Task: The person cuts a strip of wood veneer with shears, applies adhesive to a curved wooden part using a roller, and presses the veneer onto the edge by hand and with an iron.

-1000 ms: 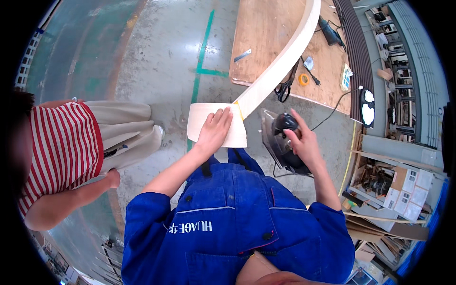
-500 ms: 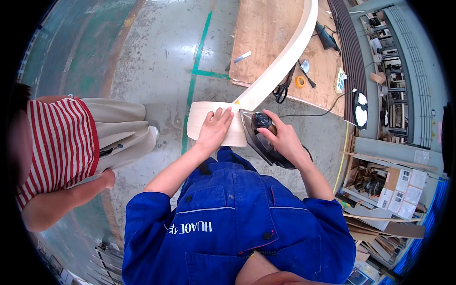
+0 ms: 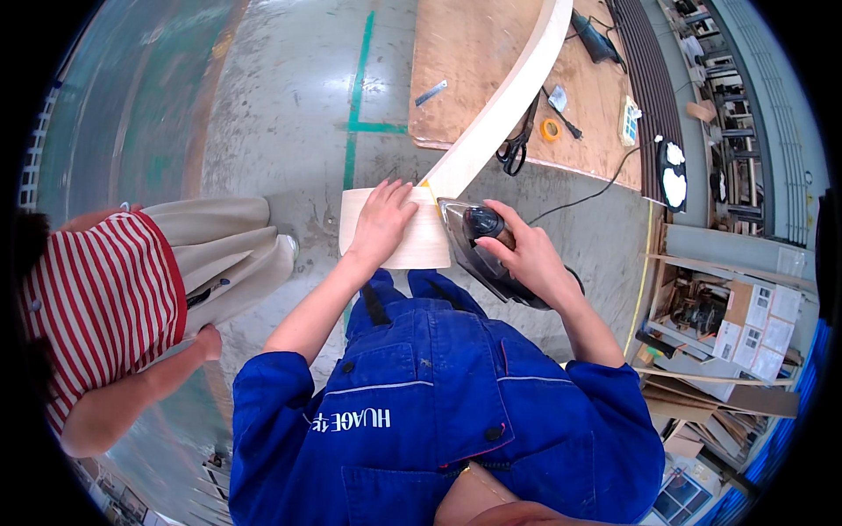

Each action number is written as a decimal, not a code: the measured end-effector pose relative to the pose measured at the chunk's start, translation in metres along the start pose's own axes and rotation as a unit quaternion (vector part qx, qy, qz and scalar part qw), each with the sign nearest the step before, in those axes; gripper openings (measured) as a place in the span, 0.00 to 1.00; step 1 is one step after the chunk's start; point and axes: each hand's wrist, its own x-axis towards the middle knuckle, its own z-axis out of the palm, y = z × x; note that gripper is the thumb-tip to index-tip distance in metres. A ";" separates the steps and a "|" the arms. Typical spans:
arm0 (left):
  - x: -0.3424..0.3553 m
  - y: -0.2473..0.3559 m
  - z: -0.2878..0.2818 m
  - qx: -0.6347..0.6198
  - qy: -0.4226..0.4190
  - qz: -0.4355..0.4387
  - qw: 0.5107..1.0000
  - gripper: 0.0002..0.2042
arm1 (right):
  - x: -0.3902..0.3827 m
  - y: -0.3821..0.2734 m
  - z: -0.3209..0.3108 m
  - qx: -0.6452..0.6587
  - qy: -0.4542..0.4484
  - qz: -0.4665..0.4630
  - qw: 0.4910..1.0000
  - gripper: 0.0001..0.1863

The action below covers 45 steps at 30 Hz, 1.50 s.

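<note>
My left hand (image 3: pixel 383 223) lies on a pale wooden panel (image 3: pixel 430 244), its fingers stretched out toward the panel's far edge. A long, curved pale wooden piece (image 3: pixel 504 127) meets the panel there, with a small yellow spot at the joint. My right hand (image 3: pixel 537 263) grips the dark handle of a clothes iron (image 3: pixel 493 279). The iron's pointed tip is at the panel's right edge, close to the joint. Whether its soleplate touches the wood cannot be told, since the contact is hidden.
On the worktable (image 3: pixel 465 53) ahead are scissors (image 3: pixel 514 151), yellow tape (image 3: pixel 550 130), a metal ruler (image 3: pixel 431 93), a dark power tool (image 3: pixel 596 37) and a power strip (image 3: pixel 629 121). A cord (image 3: pixel 588 203) hangs nearby. A person in a striped top (image 3: pixel 105 307) stands left. Wood offcuts (image 3: pixel 719 434) lie right.
My left hand has slid slightly left and farther along the panel. The iron stays at the panel's right edge in my right hand. The whole view has shifted a little.
</note>
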 end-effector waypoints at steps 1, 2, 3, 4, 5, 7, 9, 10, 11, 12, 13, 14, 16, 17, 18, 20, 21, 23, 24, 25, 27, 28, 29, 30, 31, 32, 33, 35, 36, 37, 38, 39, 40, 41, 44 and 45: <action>0.003 -0.003 -0.003 -0.002 0.002 0.002 1.000 0.10 | -0.001 -0.001 -0.001 0.002 -0.002 0.002 1.000 0.30; 0.006 -0.004 -0.005 -0.003 0.003 0.004 1.000 0.11 | -0.001 -0.001 -0.001 0.003 -0.004 0.004 1.000 0.30; 0.009 -0.004 -0.007 -0.039 0.004 -0.027 0.999 0.11 | -0.001 0.000 0.000 0.010 -0.003 -0.002 1.000 0.30; 0.014 -0.003 -0.009 -0.076 0.005 -0.057 0.995 0.12 | 0.000 0.001 0.001 0.016 -0.001 -0.007 1.000 0.30; 0.018 -0.002 -0.010 -0.111 0.006 -0.088 0.990 0.14 | 0.001 0.002 0.001 0.022 0.001 -0.013 1.000 0.30; 0.022 -0.005 -0.011 -0.126 0.026 -0.098 0.987 0.16 | 0.003 0.008 0.005 0.023 0.009 -0.033 0.999 0.31; 0.024 -0.009 -0.012 -0.149 -0.010 -0.119 0.982 0.15 | 0.004 0.011 0.007 0.023 0.014 -0.045 0.999 0.31; 0.025 -0.009 -0.013 -0.151 -0.022 -0.120 0.981 0.15 | 0.004 0.012 0.007 0.024 0.015 -0.048 0.998 0.31; 0.027 -0.009 -0.014 -0.153 -0.033 -0.122 0.980 0.14 | 0.005 0.012 0.008 0.024 0.015 -0.051 0.998 0.31; 0.028 -0.009 -0.015 -0.155 -0.044 -0.124 0.979 0.14 | 0.005 0.011 0.008 0.019 0.010 -0.045 0.999 0.31; 0.028 -0.009 -0.016 -0.148 -0.048 -0.117 0.981 0.14 | 0.005 0.008 0.006 0.012 0.004 -0.039 0.999 0.31; 0.028 -0.009 -0.017 -0.140 -0.052 -0.111 0.983 0.14 | 0.005 0.006 0.005 0.006 -0.002 -0.033 0.999 0.31; 0.028 -0.010 -0.016 -0.132 -0.039 -0.099 0.986 0.15 | 0.006 0.004 0.005 -0.003 -0.006 -0.034 0.999 0.31; 0.026 -0.010 -0.012 -0.131 -0.021 -0.093 0.987 0.16 | 0.006 0.003 0.005 -0.007 -0.009 -0.034 0.999 0.30; 0.025 -0.011 -0.011 -0.130 -0.004 -0.088 0.988 0.16 | 0.007 0.002 0.006 -0.008 -0.009 -0.035 0.999 0.30; 0.025 -0.013 -0.010 -0.129 -0.011 -0.102 0.986 0.16 | 0.008 0.000 0.007 -0.011 -0.010 -0.034 0.999 0.30; 0.025 -0.013 -0.010 -0.128 -0.015 -0.110 0.986 0.16 | 0.008 -0.001 0.007 -0.012 -0.010 -0.037 0.999 0.30; 0.027 -0.014 -0.012 -0.128 -0.031 -0.109 0.985 0.14 | 0.009 -0.002 0.007 -0.015 -0.011 -0.043 0.999 0.30; 0.028 -0.015 -0.013 -0.127 -0.040 -0.109 0.985 0.13 | 0.009 -0.001 0.008 -0.016 -0.009 -0.045 0.999 0.30; 0.028 -0.015 -0.012 -0.121 -0.033 -0.101 0.987 0.13 | 0.010 0.001 0.009 -0.018 -0.007 -0.046 0.999 0.30; 0.027 -0.015 -0.011 -0.110 -0.021 -0.086 0.990 0.12 | 0.010 0.001 0.010 -0.023 -0.005 -0.048 0.999 0.30; 0.027 -0.015 -0.011 -0.110 -0.026 -0.088 0.990 0.13 | 0.010 0.001 0.010 -0.026 -0.004 -0.050 0.998 0.30; 0.027 -0.015 -0.011 -0.111 -0.030 -0.090 0.989 0.13 | 0.010 0.000 0.010 -0.029 -0.004 -0.051 0.998 0.30; 0.027 -0.015 -0.011 -0.111 -0.034 -0.092 0.989 0.13 | 0.010 0.001 0.010 -0.028 -0.005 -0.048 0.998 0.30; 0.027 -0.014 -0.011 -0.110 -0.038 -0.093 0.989 0.13 | 0.010 0.001 0.010 -0.026 -0.005 -0.045 0.999 0.30; 0.027 -0.014 -0.012 -0.108 -0.041 -0.094 0.989 0.13 | 0.010 0.002 0.011 -0.024 -0.006 -0.041 0.999 0.30; 0.027 -0.013 -0.013 -0.107 -0.044 -0.096 0.989 0.13 | 0.010 0.000 0.011 -0.017 -0.008 -0.036 0.999 0.29; 0.027 -0.012 -0.014 -0.101 -0.044 -0.093 0.990 0.12 | 0.009 -0.004 0.008 -0.006 -0.013 -0.027 1.000 0.29; 0.027 -0.012 -0.014 -0.098 -0.044 -0.091 0.990 0.12 | 0.009 -0.004 0.008 -0.007 -0.012 -0.026 1.000 0.29; 0.027 -0.012 -0.013 -0.097 -0.041 -0.091 0.990 0.12 | 0.009 -0.004 0.008 -0.008 -0.012 -0.025 1.000 0.29; 0.026 -0.013 -0.011 -0.095 -0.038 -0.090 0.991 0.12 | 0.010 -0.004 0.008 -0.009 -0.012 -0.025 1.000 0.29; 0.025 -0.014 -0.010 -0.094 -0.035 -0.090 0.991 0.12 | 0.010 -0.004 0.008 -0.010 -0.013 -0.023 1.000 0.29; 0.025 -0.013 -0.010 -0.096 -0.032 -0.091 0.991 0.12 | 0.010 -0.004 0.008 -0.010 -0.015 -0.022 1.000 0.29; 0.025 -0.013 -0.010 -0.097 -0.029 -0.092 0.991 0.12 | 0.010 -0.004 0.008 -0.011 -0.017 -0.020 1.000 0.29; 0.025 -0.011 -0.010 -0.096 -0.017 -0.093 0.991 0.13 | 0.012 0.000 0.010 -0.003 -0.008 -0.025 1.000 0.30; 0.025 -0.011 -0.010 -0.095 -0.013 -0.093 0.991 0.13 | 0.011 0.000 0.009 -0.005 -0.008 -0.025 1.000 0.30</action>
